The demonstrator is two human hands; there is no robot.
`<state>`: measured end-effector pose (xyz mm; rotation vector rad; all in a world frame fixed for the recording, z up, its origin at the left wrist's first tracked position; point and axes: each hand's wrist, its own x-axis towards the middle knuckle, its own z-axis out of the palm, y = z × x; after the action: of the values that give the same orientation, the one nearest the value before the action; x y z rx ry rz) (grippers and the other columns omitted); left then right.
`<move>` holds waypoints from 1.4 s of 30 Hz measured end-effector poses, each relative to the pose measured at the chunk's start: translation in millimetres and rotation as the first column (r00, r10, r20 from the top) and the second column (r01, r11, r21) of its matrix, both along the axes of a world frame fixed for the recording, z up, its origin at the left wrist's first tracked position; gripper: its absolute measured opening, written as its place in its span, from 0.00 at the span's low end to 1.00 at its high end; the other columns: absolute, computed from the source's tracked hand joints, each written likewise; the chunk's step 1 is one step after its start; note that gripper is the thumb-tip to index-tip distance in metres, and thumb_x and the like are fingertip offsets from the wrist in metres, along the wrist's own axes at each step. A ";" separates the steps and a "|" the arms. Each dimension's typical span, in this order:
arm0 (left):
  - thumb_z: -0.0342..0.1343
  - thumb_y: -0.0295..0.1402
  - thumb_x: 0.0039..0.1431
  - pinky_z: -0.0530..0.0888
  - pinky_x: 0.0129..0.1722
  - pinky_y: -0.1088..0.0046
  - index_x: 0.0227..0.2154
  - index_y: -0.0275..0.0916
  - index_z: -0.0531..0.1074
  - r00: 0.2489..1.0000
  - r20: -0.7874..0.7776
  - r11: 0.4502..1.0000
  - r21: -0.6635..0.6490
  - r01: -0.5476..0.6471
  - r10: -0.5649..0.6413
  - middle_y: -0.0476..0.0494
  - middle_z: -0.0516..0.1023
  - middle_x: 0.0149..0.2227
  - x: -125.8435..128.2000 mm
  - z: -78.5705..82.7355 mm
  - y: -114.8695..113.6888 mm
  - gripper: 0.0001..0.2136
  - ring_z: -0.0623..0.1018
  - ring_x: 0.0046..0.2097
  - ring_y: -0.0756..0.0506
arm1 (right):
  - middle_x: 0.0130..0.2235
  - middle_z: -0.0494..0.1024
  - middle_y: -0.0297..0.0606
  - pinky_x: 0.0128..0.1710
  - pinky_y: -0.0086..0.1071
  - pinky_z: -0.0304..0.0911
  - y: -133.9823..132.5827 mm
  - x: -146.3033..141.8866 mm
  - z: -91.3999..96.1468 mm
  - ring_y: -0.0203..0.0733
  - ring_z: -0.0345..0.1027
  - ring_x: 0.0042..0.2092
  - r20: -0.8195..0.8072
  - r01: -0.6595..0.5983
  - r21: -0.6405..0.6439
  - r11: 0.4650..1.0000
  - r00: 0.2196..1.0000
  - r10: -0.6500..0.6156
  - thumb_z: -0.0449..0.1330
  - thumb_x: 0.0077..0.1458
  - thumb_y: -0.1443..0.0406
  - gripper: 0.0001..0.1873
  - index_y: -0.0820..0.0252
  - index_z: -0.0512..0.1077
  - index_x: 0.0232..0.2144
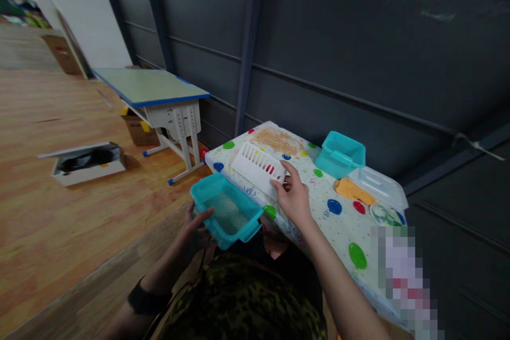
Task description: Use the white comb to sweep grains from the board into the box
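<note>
My left hand (196, 226) grips the near side of a teal plastic bin (225, 210) with pale grains in its bottom, held off the table's front edge. My right hand (292, 196) pinches the near edge of a white slotted tray (258, 167) that lies tilted on the table. Beyond the tray, a heap of yellow-brown grains (278, 141) lies spread on the dotted tablecloth (342, 226).
A second teal bin (341, 155), a clear lid (378, 185), an orange cloth (353, 191) and a small round dish (384, 214) sit at the table's right. A blue-edged desk (151, 87) and an open white box (87, 162) stand on the wooden floor to the left.
</note>
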<state>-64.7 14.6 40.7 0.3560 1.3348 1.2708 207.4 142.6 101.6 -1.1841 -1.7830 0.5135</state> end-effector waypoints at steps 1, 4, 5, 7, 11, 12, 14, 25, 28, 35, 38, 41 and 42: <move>0.78 0.42 0.66 0.89 0.28 0.60 0.85 0.55 0.49 1.000 -0.002 1.000 -0.003 -0.002 0.002 0.43 0.84 0.44 0.5 0.0 0.2 0.54 0.89 0.31 0.38 | 0.44 0.91 0.41 0.46 0.46 0.84 0.9 0.8 -1.0 0.53 0.86 0.39 0.016 0.013 0.017 1.000 1.000 -0.014 0.65 0.68 0.58 0.32 0.49 0.75 0.72; 0.77 0.41 0.66 0.89 0.29 0.60 0.85 0.55 0.49 1.000 -0.004 1.000 -0.009 -0.011 0.011 0.43 0.85 0.44 2.6 -0.3 -0.1 0.54 0.89 0.32 0.38 | 0.47 0.91 0.43 0.46 0.48 0.84 0.2 1.2 -3.5 0.54 0.87 0.39 0.059 0.010 0.050 0.999 0.998 -0.013 0.63 0.69 0.57 0.30 0.48 0.76 0.71; 0.77 0.40 0.66 0.88 0.29 0.61 0.85 0.56 0.49 1.000 -0.002 1.000 -0.007 -0.010 0.010 0.43 0.85 0.44 3.3 -0.5 -0.3 0.53 0.89 0.32 0.38 | 0.48 0.92 0.43 0.47 0.49 0.84 -1.4 0.7 -3.8 0.55 0.87 0.39 0.066 -0.002 0.055 0.999 0.998 -0.002 0.63 0.69 0.57 0.30 0.48 0.76 0.70; 0.76 0.40 0.67 0.87 0.29 0.63 0.85 0.57 0.49 1.000 0.005 1.000 -0.004 -0.008 0.008 0.43 0.86 0.46 4.7 -1.1 -0.9 0.53 0.89 0.32 0.39 | 0.49 0.92 0.44 0.47 0.48 0.84 -5.6 -1.0 -3.0 0.55 0.87 0.40 0.068 -0.035 0.048 0.998 0.997 0.031 0.63 0.69 0.56 0.30 0.48 0.76 0.71; 0.79 0.40 0.63 0.87 0.29 0.63 0.85 0.58 0.48 0.999 0.033 1.000 -0.010 -0.023 0.024 0.40 0.87 0.50 7.0 -1.5 -1.2 0.57 0.88 0.31 0.40 | 0.49 0.92 0.43 0.47 0.47 0.84 -12.2 -2.8 2.5 0.53 0.87 0.40 0.038 -0.057 0.029 0.998 0.998 0.056 0.63 0.69 0.56 0.29 0.47 0.76 0.70; 0.80 0.40 0.62 0.86 0.29 0.63 0.85 0.58 0.48 0.999 0.040 0.999 -0.014 -0.030 0.031 0.40 0.87 0.51 7.6 -1.3 -1.1 0.58 0.88 0.31 0.40 | 0.49 0.92 0.43 0.47 0.47 0.84 -12.8 -2.3 3.6 0.53 0.87 0.40 0.029 -0.041 0.029 0.999 0.999 0.040 0.63 0.69 0.56 0.29 0.47 0.77 0.70; 0.80 0.39 0.62 0.86 0.29 0.64 0.85 0.59 0.47 0.998 0.049 0.999 -0.023 -0.036 0.037 0.41 0.86 0.50 8.6 -0.8 -1.2 0.58 0.87 0.30 0.41 | 0.47 0.91 0.43 0.48 0.48 0.83 -13.9 -0.2 4.5 0.54 0.86 0.39 0.018 0.006 0.026 1.000 1.000 -0.007 0.63 0.68 0.56 0.30 0.48 0.77 0.70; 0.80 0.40 0.63 0.87 0.29 0.62 0.85 0.59 0.48 0.998 0.052 0.999 -0.016 -0.039 0.040 0.42 0.86 0.48 11.1 -4.6 -4.5 0.57 0.87 0.29 0.41 | 0.36 0.89 0.37 0.36 0.41 0.78 -50.3 8.6 5.4 0.52 0.84 0.32 -0.085 0.119 -0.134 0.984 0.988 -0.131 0.66 0.64 0.53 0.34 0.52 0.77 0.70; 0.81 0.41 0.62 0.88 0.29 0.62 0.85 0.59 0.48 0.997 0.060 0.999 -0.019 -0.038 0.039 0.38 0.87 0.52 12.3 -7.1 -4.6 0.58 0.89 0.32 0.39 | 0.36 0.90 0.38 0.35 0.41 0.78 -53.7 10.9 7.8 0.53 0.85 0.33 -0.111 0.183 -0.153 0.971 0.973 -0.201 0.67 0.63 0.52 0.35 0.53 0.77 0.69; 0.80 0.40 0.62 0.87 0.28 0.63 0.83 0.59 0.51 0.999 0.041 0.999 0.005 -0.036 0.035 0.38 0.88 0.51 13.0 -8.2 -5.9 0.55 0.91 0.34 0.36 | 0.41 0.93 0.42 0.35 0.42 0.83 -60.0 4.5 0.5 0.56 0.89 0.37 -0.325 0.059 -0.295 0.954 0.932 -0.158 0.75 0.56 0.48 0.41 0.53 0.76 0.68; 0.81 0.40 0.61 0.88 0.28 0.63 0.83 0.60 0.52 0.999 0.045 1.000 -0.006 -0.030 0.031 0.36 0.87 0.55 11.3 -8.3 -6.7 0.55 0.92 0.36 0.36 | 0.42 0.93 0.44 0.34 0.42 0.84 -51.7 16.4 2.6 0.56 0.89 0.38 -0.416 0.039 -0.305 0.952 0.894 -0.170 0.79 0.51 0.47 0.46 0.54 0.74 0.68; 0.80 0.39 0.62 0.88 0.28 0.64 0.83 0.58 0.51 0.999 0.040 0.999 -0.019 -0.028 0.029 0.34 0.86 0.58 10.8 -8.8 -6.9 0.55 0.92 0.36 0.36 | 0.44 0.93 0.46 0.29 0.42 0.83 -27.7 43.4 9.1 0.57 0.88 0.38 -0.464 0.157 -0.285 0.946 0.840 -0.279 0.81 0.46 0.46 0.53 0.57 0.72 0.69; 0.80 0.39 0.63 0.88 0.28 0.63 0.84 0.58 0.50 0.999 0.043 0.999 -0.021 -0.027 0.028 0.34 0.86 0.58 11.1 -8.9 -6.7 0.55 0.92 0.36 0.36 | 0.44 0.92 0.46 0.27 0.42 0.82 -17.0 53.3 11.2 0.58 0.88 0.37 -0.465 0.194 -0.288 0.938 0.828 -0.314 0.82 0.44 0.47 0.55 0.57 0.71 0.70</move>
<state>-53.6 7.8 31.8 0.2952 1.3187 1.2804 260.7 125.6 112.8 -1.2781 -1.1141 0.8025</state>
